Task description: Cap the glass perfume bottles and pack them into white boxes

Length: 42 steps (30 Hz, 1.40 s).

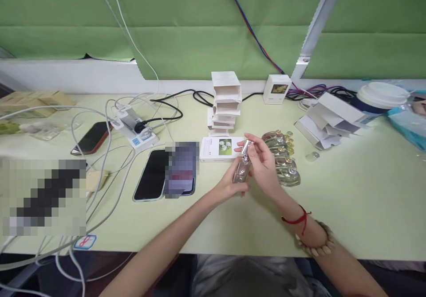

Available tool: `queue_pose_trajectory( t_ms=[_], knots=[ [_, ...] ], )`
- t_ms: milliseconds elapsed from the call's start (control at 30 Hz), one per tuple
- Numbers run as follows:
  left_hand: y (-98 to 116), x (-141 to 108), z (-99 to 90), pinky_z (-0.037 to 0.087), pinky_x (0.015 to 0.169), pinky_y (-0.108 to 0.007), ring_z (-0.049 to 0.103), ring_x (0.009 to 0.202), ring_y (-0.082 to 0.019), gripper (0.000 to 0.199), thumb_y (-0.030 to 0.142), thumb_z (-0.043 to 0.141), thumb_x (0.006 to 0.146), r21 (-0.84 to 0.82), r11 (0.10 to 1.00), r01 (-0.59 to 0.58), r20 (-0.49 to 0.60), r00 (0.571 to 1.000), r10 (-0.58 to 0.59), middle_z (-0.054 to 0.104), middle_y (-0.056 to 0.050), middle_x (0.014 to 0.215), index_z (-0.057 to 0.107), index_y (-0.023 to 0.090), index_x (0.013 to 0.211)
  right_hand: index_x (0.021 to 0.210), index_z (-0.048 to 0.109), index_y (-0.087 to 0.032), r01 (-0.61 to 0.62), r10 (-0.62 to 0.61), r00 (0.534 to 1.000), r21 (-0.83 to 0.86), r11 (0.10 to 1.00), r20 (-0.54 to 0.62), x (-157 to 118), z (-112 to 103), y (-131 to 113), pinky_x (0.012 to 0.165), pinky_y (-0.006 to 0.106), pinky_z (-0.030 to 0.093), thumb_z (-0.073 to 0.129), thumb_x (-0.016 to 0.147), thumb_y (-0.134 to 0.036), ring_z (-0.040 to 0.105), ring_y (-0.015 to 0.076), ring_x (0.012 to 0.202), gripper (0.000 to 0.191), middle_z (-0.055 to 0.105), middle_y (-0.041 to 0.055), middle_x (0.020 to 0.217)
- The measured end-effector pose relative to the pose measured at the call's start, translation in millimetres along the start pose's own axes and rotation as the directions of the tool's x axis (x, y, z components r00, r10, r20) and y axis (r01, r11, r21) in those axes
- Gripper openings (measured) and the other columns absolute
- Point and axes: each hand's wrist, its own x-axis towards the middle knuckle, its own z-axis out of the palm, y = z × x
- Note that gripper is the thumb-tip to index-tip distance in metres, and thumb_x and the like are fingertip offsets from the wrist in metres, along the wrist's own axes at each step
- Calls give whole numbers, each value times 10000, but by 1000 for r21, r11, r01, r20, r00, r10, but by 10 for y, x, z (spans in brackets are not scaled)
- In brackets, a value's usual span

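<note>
A small clear glass perfume bottle [242, 171] is held tilted above the table. My left hand [230, 182] is closed around its glass body. With thumb and fingers, my right hand [264, 164] grips the bottle's silver top [246, 146]; whether the top is fully seated is hidden by the fingers. Just behind my hands lies a white box [210, 149] with a picture of white flowers. Beside my right hand, several glass bottles [289, 178] with gold and silver tops lie in a row. A small clear cap [313, 156] sits to their right.
Open white boxes [226, 94] are stacked at the back, and more open boxes [324, 124] lie at right. An upright box [276, 89] stands by the wall. Phones [151, 175], a power strip [133, 130] and tangled cables occupy the left. A white-lidded cup [382, 95] stands far right.
</note>
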Motion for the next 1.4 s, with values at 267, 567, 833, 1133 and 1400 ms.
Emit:
queue_pose_trajectory(
  t_ms=[267, 567, 833, 1133, 1400],
  knots=[
    [-27, -14, 13, 460, 499, -222, 502, 637, -100, 628, 92, 629, 587, -52, 997, -61, 41, 997, 63, 509, 6, 845, 406, 221, 1160, 1150, 501, -214, 32, -28, 998, 75, 997, -56, 13, -5, -20, 836, 337, 532, 469, 903, -413, 639, 163, 916, 320, 620, 76, 1048],
    [-71, 9, 20, 446, 527, -227, 498, 658, -114, 699, 104, 652, 577, -101, 992, -78, 45, 996, 83, 523, -4, 839, 396, 227, 1217, 1118, 519, -211, 43, -37, 996, 80, 996, -83, 22, 5, -20, 868, 349, 529, 484, 896, -391, 637, 162, 925, 288, 617, 70, 1027],
    [-88, 33, 26, 480, 533, -250, 491, 682, -131, 717, 160, 698, 566, -158, 982, -105, 49, 992, 114, 523, -12, 864, 409, 226, 1219, 1110, 509, -205, 38, -24, 990, 95, 995, -139, 11, 7, -33, 853, 324, 526, 494, 892, -391, 624, 161, 959, 286, 609, 79, 1054],
    [-92, 32, 44, 515, 540, -298, 508, 678, -154, 690, 178, 679, 541, -194, 975, -107, 16, 994, 112, 528, -27, 837, 431, 240, 1182, 1101, 480, -205, 70, -64, 986, 30, 997, -152, 15, -12, -27, 750, 286, 556, 496, 887, -385, 590, 179, 1039, 280, 594, 95, 1085],
    [-31, 15, 86, 518, 528, -301, 494, 692, -162, 646, 172, 613, 535, -228, 968, -101, -10, 995, 101, 523, -39, 809, 459, 232, 1160, 1067, 480, -207, 157, -158, 967, -21, 987, -200, 17, 18, -62, 761, 292, 563, 510, 881, -325, 572, 180, 1075, 222, 582, 87, 1089]
  ],
)
